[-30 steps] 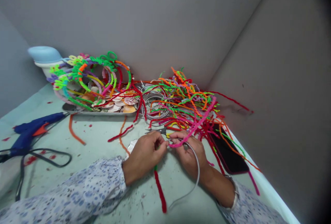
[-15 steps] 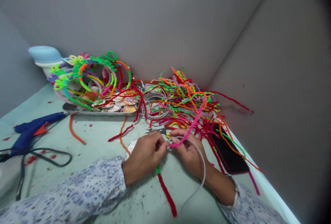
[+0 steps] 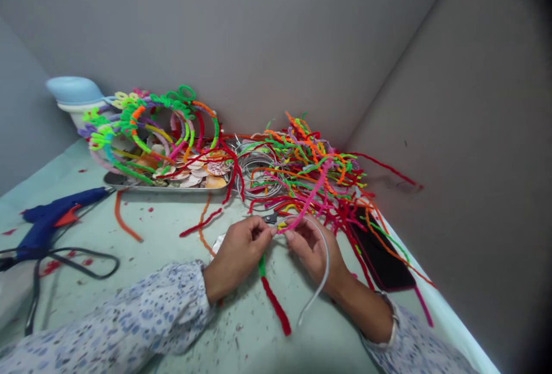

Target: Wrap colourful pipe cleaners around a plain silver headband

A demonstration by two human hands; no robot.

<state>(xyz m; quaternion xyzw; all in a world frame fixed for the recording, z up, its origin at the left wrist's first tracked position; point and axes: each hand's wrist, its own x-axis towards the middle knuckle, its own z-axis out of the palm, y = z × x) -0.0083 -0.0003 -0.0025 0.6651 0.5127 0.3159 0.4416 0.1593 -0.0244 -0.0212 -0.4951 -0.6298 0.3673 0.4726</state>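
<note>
My left hand (image 3: 239, 256) is closed, pinching a thin headband at the top of its curve, close to one end of a pink pipe cleaner (image 3: 311, 194). Below this hand hangs the headband's covered side, wrapped in green and then red pipe cleaner (image 3: 276, 306). Its bare grey side (image 3: 326, 264) arches over my right hand (image 3: 319, 256) and points down. My right hand is closed too, with thumb and fingers around the pink pipe cleaner beside the band. The fingertips partly hide where pipe cleaner and band meet. Scissors (image 3: 271, 218) lie just behind the hands.
A tangled heap of coloured pipe cleaners (image 3: 302, 152) and grey hoops (image 3: 259, 175) lie behind. Finished headbands (image 3: 138, 118) rest on a metal tray (image 3: 185, 190) of shells. A blue glue gun (image 3: 64, 207) with cord is left, a phone (image 3: 383, 253) right, a lidded cup (image 3: 75, 95) far left.
Both hands have shifted slightly left and away from me. The headband's two ends have swung up a little, and the free end of the pink pipe cleaner has moved left.
</note>
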